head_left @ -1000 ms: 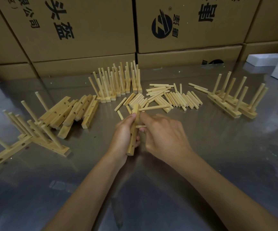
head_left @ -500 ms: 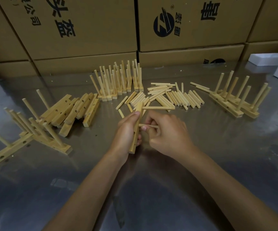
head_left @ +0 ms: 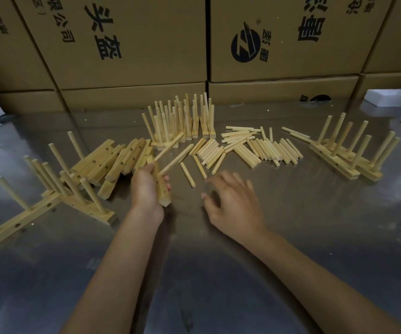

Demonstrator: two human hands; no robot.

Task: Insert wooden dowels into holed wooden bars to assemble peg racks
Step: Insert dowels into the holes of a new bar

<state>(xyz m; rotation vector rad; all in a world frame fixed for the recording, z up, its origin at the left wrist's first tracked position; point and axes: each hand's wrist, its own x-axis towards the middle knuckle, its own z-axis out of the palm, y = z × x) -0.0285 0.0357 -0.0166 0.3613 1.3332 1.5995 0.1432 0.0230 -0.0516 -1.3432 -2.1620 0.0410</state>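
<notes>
My left hand (head_left: 146, 189) grips a holed wooden bar (head_left: 163, 189) held above the steel table. Two dowels (head_left: 170, 147) stick out of the bar, pointing up and to the right. To the right of the bar, my right hand (head_left: 233, 201) hovers over the table with fingers spread and nothing in it. Loose dowels (head_left: 255, 148) lie in a heap just beyond both hands. A pile of bare holed bars (head_left: 112, 160) leans to the left of my left hand.
Finished peg racks stand at the back centre (head_left: 182, 121), at the right (head_left: 346, 155) and at the left (head_left: 50, 189). Cardboard boxes (head_left: 132, 44) wall off the far edge of the steel table (head_left: 315, 237). White foam pieces (head_left: 392, 97) lie at the far right.
My right hand has let go of the dowel it was pushing into the bar and pulled away to the right, fingers spread. My left hand has swung the bar leftward.
</notes>
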